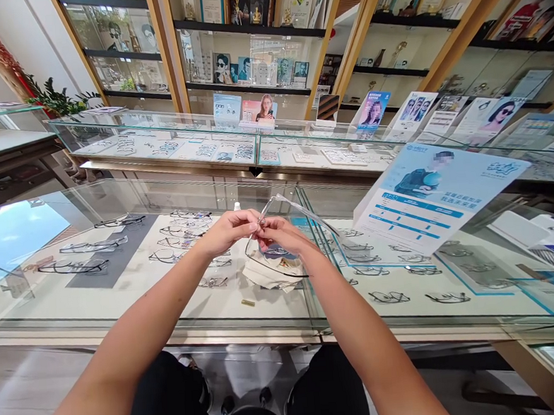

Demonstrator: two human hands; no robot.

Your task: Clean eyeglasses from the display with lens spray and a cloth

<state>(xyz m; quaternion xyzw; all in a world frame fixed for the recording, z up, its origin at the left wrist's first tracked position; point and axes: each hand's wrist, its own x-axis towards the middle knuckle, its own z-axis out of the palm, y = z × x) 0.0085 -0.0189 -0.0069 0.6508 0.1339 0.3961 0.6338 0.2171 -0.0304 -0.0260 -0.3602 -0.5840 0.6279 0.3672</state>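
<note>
In the head view, we see our left hand (pixel 229 232) and right hand (pixel 285 236) meeting above the glass counter (pixel 284 312), the fingertips of both pinching a pair of glasses (pixel 306 212), whose arms stretch out toward the right. Below the glasses, we have a crumpled pale cloth (pixel 263 277) on the counter, with a small yellow-green cylinder (pixel 248 302) lying just nearer to us and a printed sign (pixel 429 219) standing off to the right.
</note>
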